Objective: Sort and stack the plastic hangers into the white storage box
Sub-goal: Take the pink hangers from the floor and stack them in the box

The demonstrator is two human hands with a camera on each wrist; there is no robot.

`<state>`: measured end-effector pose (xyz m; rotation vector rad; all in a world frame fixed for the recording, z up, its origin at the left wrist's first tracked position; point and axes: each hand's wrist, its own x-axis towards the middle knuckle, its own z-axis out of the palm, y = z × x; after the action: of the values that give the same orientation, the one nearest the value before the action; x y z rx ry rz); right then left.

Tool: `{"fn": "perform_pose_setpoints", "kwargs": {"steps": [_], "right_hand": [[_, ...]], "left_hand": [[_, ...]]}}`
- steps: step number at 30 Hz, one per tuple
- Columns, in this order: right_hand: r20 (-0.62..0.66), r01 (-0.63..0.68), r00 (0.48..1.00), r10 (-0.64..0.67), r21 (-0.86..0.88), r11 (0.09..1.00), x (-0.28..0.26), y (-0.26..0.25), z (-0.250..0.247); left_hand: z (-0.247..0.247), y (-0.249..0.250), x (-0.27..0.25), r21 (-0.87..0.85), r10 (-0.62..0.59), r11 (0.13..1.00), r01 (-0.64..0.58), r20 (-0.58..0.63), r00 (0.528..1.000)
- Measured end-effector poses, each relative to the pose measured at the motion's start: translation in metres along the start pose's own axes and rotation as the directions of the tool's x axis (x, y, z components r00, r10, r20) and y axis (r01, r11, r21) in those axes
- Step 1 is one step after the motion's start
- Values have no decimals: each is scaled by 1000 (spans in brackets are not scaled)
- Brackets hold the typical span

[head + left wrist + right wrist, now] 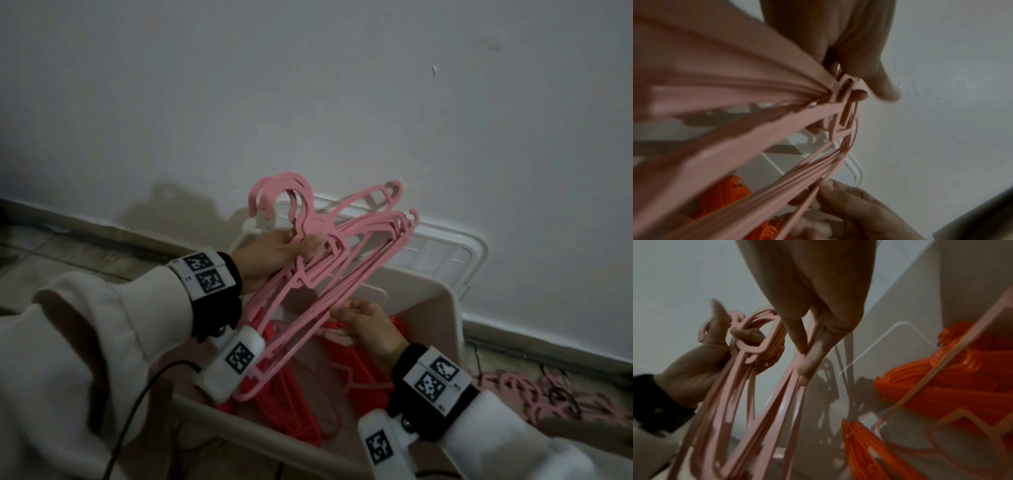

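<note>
Left hand (pixel 270 255) grips a bundle of pink hangers (pixel 329 270) at the necks, hooks fanned above its fingers, the bundle tilted and held over the white box (pixel 442 301). Right hand (pixel 370 325) pinches the lower bars of that bundle, thumb and fingers closed on them. Beneath both hands, red hangers (pixel 294 404) lie piled inside the box. Behind the left hand, the box lid (pixel 459 246) leans on the wall. Right of the right hand, more pink hangers (pixel 534 394) lie scattered on the floor.
</note>
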<state>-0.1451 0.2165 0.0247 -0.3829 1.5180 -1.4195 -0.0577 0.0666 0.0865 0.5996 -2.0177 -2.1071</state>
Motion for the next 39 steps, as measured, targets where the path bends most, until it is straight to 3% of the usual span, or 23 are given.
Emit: {"fn": "perform_pose_setpoints", "kwargs": {"steps": [4,7,8,10,12,13,15,18,21,24,27,31,34,37,39], "right_hand": [[63,23,998,-10,-211,977,7,-7,-5],[58,14,998,16,-490,872,14,-14,-17],[48,28,999,4,-652,758,19,-15,-23],[44,49,999,-22,-923,381,27,-19,-33],[53,47,994,92,-997,61,35,-16,-37],[39,48,980,196,-998,-41,39,-11,-39],[-9,39,940,341,-990,-135,49,8,-47],[-55,46,944,324,-954,-298,84,59,-75],[-9,68,973,231,-943,-324,72,50,-47],[-84,-48,993,79,-925,-377,81,46,-36],[-153,-77,968,201,-937,-342,86,52,-49],[-115,-34,952,283,-961,-276,80,44,-52],[-66,-28,979,192,-980,-198,73,33,-50],[0,5,1000,28,-983,-182,60,19,-52],[-23,-33,998,-62,-987,-157,47,6,-57]], "left_hand": [[2,-1,3,119,15,993,0,-124,992],[0,-4,7,215,17,976,24,-187,982],[0,-5,7,223,17,974,27,-191,982],[-1,-6,8,229,18,973,28,-200,980],[-4,-8,10,250,24,967,36,-232,972],[-7,-8,11,275,30,960,40,-248,968],[-9,-9,12,324,35,945,50,-254,967],[-9,-9,14,353,26,934,55,-222,975],[-7,-9,16,400,34,915,50,-201,979],[-5,-7,19,459,57,887,45,-204,977],[-7,-6,22,460,60,887,39,-198,978],[-12,-9,23,387,44,922,25,-167,985],[-15,-9,22,383,51,924,14,-160,986],[-13,-10,21,382,90,924,-17,-175,980],[-11,-10,20,374,108,927,-36,-175,979]]}}
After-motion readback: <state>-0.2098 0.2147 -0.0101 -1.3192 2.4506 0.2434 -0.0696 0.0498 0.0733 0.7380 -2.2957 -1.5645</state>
